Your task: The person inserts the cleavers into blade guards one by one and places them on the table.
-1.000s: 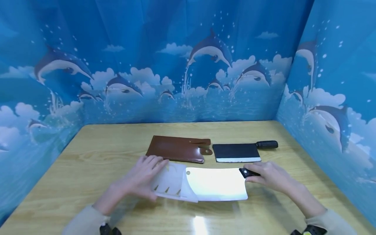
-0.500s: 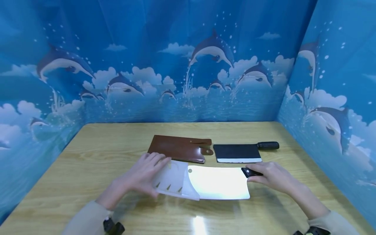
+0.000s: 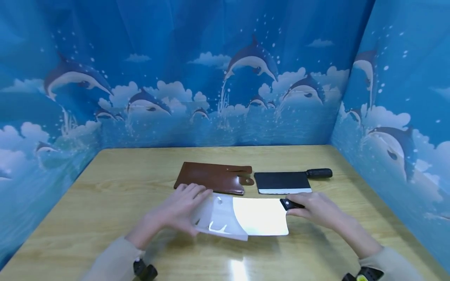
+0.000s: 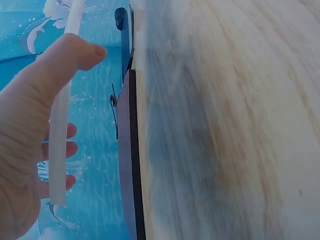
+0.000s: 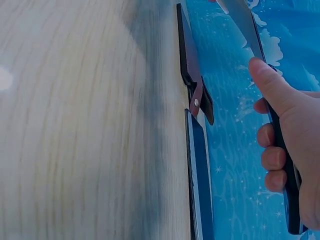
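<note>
A pale wooden table (image 3: 105, 187) with a glossy top fills the lower part of the head view, a bright glare showing on the wood near the front edge. It is closed in at the back and both sides by blue curtains (image 3: 211, 78) printed with leaping dolphins, clouds and sea spray. Near the middle front, the left hand (image 3: 175, 212) pinches a translucent white sheath (image 3: 219, 220) between thumb and fingers, the thumb on its near face. The right hand (image 3: 316, 210) has its fingers curled round the black handle of a shiny steel cleaver (image 3: 261, 216), whose blade tip sits inside the sheath's open end, both held just over the table. Behind them, lying flat, are a brown leather sheath (image 3: 212, 177) with a snap strap and, just beside it to the right, a black cleaver (image 3: 283, 181) with a black handle.
</note>
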Available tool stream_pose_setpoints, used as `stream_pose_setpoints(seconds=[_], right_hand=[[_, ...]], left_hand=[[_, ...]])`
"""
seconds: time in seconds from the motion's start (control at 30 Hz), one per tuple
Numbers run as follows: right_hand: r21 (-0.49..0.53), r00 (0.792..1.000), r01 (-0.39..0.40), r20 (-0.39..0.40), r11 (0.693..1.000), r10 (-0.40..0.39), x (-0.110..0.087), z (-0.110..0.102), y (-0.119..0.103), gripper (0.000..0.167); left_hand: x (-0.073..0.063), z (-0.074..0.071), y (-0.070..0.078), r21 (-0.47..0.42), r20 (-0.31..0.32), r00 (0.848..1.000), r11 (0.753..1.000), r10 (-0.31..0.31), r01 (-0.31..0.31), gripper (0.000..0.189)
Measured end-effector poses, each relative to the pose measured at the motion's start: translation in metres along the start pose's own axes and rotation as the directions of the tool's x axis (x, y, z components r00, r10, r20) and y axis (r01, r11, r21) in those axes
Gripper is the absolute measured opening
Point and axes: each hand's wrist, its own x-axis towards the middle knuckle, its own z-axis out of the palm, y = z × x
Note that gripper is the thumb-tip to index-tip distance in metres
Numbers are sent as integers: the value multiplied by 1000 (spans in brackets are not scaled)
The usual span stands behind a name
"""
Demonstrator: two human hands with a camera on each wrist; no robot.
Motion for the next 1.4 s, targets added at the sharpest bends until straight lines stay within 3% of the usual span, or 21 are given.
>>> stream_pose_setpoints(seconds=[0.23,0.5,0.73,0.93,1.1,1.4], right_hand=[[-2,999,-44,-24,999,44,11,9,-6,40],[-20,992,-124,33,992,125,26,16,-20,40],[10,997,-80,-22,997,80,42,25,-28,37],[22,995,-56,-76,998,58,46,27,-25,34],[5,998,-32,-50,999,33,45,29,-24,35],[5,997,-77,1,997,77,41,31,-25,35]], left_hand=[[9,0,3,27,-51,999,1000,-3,4,104],[19,-2,12,62,-30,999,998,-29,31,102],[30,-5,30,100,-25,999,994,-37,39,103],[30,-6,33,128,-41,997,989,-68,73,105],[25,1,37,139,7,997,987,-82,80,106],[16,3,38,130,2,997,988,-81,80,109]])
